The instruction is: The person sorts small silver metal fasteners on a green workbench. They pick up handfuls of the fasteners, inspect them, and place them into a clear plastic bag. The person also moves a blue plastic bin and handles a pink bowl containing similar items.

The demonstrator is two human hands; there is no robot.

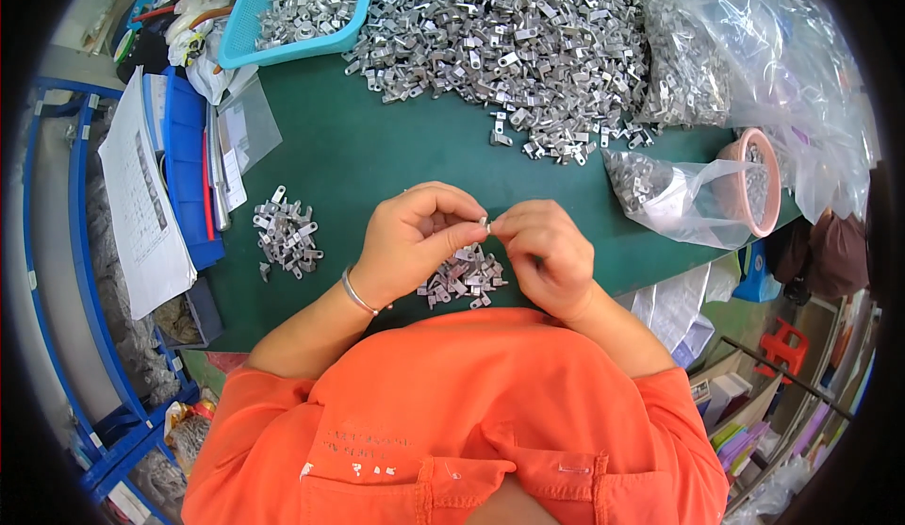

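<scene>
Pinching a small metal lug (486,225) between closed fingertips, left hand (415,238) and right hand (547,252) meet, its orientation unclear

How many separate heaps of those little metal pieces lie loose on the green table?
3: a big heap at the back, a small heap left of the hands, another under them, partly hidden.

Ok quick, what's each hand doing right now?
Left hand: closed, pinching a small metal piece at the fingertips.
Right hand: closed, pinching the same piece from the other side.
</scene>
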